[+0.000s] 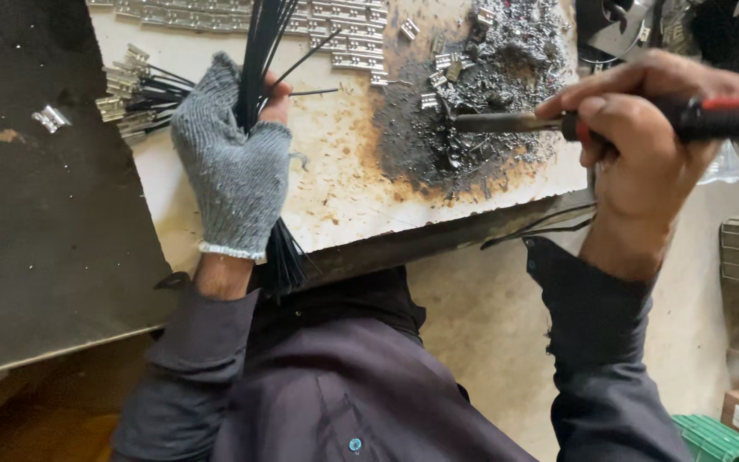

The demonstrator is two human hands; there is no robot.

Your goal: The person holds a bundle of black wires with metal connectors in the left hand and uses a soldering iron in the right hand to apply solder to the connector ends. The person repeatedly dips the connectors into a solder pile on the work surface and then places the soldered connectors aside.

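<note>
While our gloved left hand [233, 162] gripped black wires [265, 43], our right hand [643, 145] clasped a soldering iron [609, 122] at three o'clock.

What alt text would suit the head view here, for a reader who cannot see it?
A person's right hand holds a red-and-black soldering iron with its tip over a scorched, metal-strewn patch of a white board. The left hand, in a grey fingerless glove, grips a bundle of thin black wires; small metal terminals lie beside it.
</note>
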